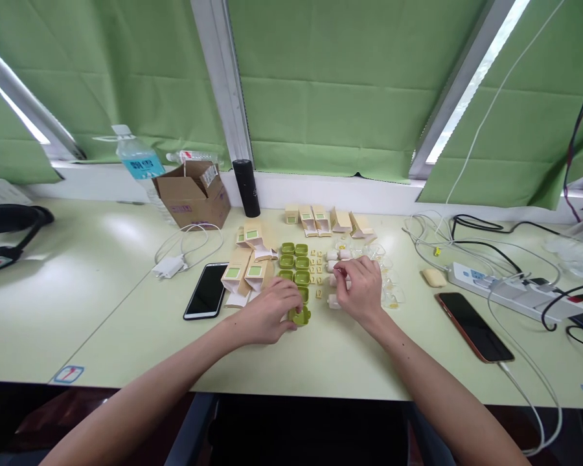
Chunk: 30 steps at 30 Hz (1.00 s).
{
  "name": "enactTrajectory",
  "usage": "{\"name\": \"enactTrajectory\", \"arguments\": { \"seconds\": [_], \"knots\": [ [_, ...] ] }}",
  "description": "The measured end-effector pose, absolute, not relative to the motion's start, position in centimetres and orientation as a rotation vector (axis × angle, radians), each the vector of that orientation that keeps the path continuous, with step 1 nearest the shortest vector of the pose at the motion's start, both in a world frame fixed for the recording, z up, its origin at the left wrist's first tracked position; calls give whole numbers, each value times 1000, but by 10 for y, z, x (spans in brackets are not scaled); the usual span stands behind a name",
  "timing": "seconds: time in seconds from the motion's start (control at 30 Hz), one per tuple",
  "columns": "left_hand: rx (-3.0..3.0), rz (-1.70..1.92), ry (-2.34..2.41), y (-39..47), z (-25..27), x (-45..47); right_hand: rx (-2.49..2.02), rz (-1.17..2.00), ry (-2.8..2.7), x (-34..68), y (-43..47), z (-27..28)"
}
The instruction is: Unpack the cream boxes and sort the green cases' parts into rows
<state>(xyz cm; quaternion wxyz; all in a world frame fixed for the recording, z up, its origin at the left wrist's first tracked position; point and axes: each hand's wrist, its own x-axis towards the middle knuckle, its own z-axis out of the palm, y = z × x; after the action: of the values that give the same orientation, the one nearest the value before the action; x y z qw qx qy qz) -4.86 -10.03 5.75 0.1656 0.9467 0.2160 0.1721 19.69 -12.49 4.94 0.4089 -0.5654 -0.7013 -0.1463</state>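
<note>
My left hand (272, 312) has its thumb and fingers closed about the nearest small green case (301, 316), which lies open on the table. Other open green cases (302, 263) run away from it in two columns. Beside them lie rows of tiny yellow pieces (319, 279). Thumb and forefinger of my right hand (360, 288) meet in a pinch over small white pieces (333, 301); whatever is between the fingertips is too small to make out. Clear plastic pieces (392, 294) lie to the right of that hand, partly hidden by it.
Opened small cartons (258, 275) lie left and more stand behind. A phone (205, 291), a charger (169, 266), a cardboard box (194, 200) and a black cylinder (246, 188) are to the left. On the right are another phone (475, 327), a power strip (505, 291) and loose cables.
</note>
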Motion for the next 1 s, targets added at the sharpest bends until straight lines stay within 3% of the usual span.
{"name": "enactTrajectory", "arguments": {
  "seconds": [0.37, 0.73, 1.0],
  "knots": [
    [2766, 504, 667, -105, 65, -52, -1438, -422, -1841, 195, -127, 47],
    [2685, 916, 1121, -31, 109, -64, -1358, -454, -1829, 198, -125, 44],
    [2825, 471, 1543, 72, 116, -17, -1309, -507, -1931, 188, -130, 39]
  ]
}}
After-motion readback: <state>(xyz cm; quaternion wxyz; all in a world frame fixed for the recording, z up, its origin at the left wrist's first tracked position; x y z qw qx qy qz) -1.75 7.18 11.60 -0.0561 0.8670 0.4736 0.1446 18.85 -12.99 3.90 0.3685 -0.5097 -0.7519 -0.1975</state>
